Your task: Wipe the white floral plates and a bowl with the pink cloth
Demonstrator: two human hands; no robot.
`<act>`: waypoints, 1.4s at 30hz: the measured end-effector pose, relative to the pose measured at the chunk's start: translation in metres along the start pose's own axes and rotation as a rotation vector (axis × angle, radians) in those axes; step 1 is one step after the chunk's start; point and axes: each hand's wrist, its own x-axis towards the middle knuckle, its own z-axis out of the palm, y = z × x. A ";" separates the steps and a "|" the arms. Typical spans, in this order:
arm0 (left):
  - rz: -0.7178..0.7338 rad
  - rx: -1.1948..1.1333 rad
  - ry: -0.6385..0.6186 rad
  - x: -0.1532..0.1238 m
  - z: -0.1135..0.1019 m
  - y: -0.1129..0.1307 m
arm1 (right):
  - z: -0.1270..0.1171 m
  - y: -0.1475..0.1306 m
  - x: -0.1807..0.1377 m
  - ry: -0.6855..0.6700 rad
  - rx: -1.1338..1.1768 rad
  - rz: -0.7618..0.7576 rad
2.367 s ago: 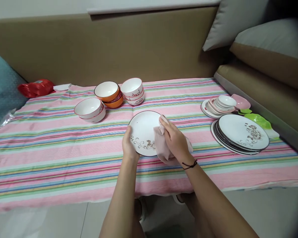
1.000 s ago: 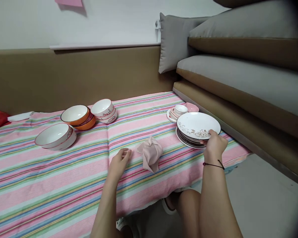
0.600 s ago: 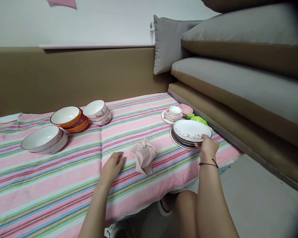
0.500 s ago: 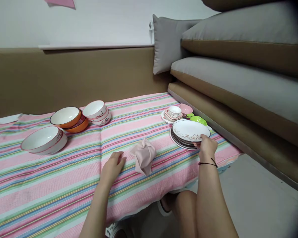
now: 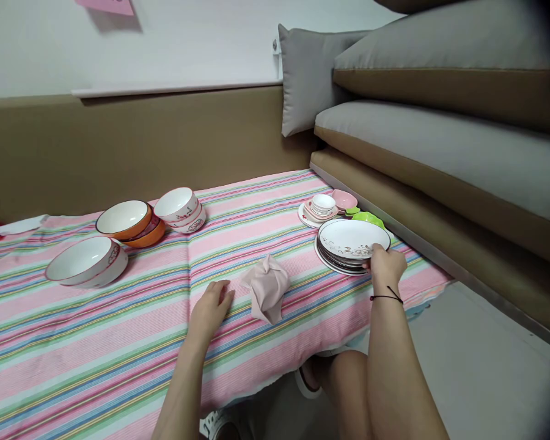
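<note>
At the right, my right hand [image 5: 385, 266] grips the near edge of the top plate [image 5: 351, 237], a white one with a dark rim and brown floral print. That plate tilts slightly on a stack of similar plates [image 5: 337, 264]. My left hand [image 5: 212, 307] rests on the striped cloth with its fingers apart and nothing in it. Just right of it lies a crumpled pale pink cloth [image 5: 268, 287]. Behind the plates are small white bowls [image 5: 323, 203] on pink and white dishes, a pink bowl [image 5: 344, 200] and a bright green dish [image 5: 369, 218].
Stacked white bowls [image 5: 80, 260], orange bowls [image 5: 123, 219] and patterned white bowls [image 5: 176, 205] stand at the left. Thick grey and brown cushions [image 5: 440, 140] rise along the right side. A brown padded board [image 5: 178, 140] runs along the back. The striped tablecloth [image 5: 132, 342] hangs over the front edge.
The view has shifted slightly. My right hand keeps its grip on the top plate's edge, and the plate barely moves. My left hand stays on the cloth.
</note>
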 end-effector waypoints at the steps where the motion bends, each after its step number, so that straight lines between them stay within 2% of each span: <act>1: -0.003 -0.001 -0.001 0.000 0.000 0.000 | -0.002 -0.001 0.001 0.009 -0.096 -0.029; 7: 0.003 -0.018 0.000 0.001 0.001 -0.003 | -0.011 -0.007 -0.007 0.063 -0.278 -0.130; 14: 0.027 -0.029 0.023 0.001 0.001 -0.004 | -0.011 -0.009 -0.014 -0.033 -0.464 -0.107; 21: 0.031 -0.032 0.023 0.002 0.001 -0.007 | -0.014 -0.004 -0.009 -0.065 -0.488 -0.145; 24: 0.016 -0.007 0.027 0.001 0.001 -0.005 | -0.020 -0.009 -0.012 0.004 -0.447 -0.152; 26: 0.005 0.009 0.025 0.001 0.001 -0.003 | -0.022 -0.016 -0.017 0.090 -0.393 -0.247; 28: 0.000 0.020 0.022 0.000 0.002 -0.001 | -0.020 -0.023 -0.026 0.102 -0.342 -0.406; 32: -0.021 0.033 0.033 0.000 0.003 0.001 | -0.001 -0.029 -0.042 -0.171 -0.298 -0.760; 34: -0.033 0.038 0.035 0.001 0.004 0.001 | 0.012 -0.028 -0.046 -0.258 -0.341 -0.863; 38: -0.036 0.043 0.029 0.001 0.003 0.001 | 0.027 -0.024 -0.045 -0.292 -0.468 -0.924; 42: -0.012 0.023 0.032 0.001 0.004 -0.001 | 0.026 -0.024 -0.043 -0.274 -0.569 -0.857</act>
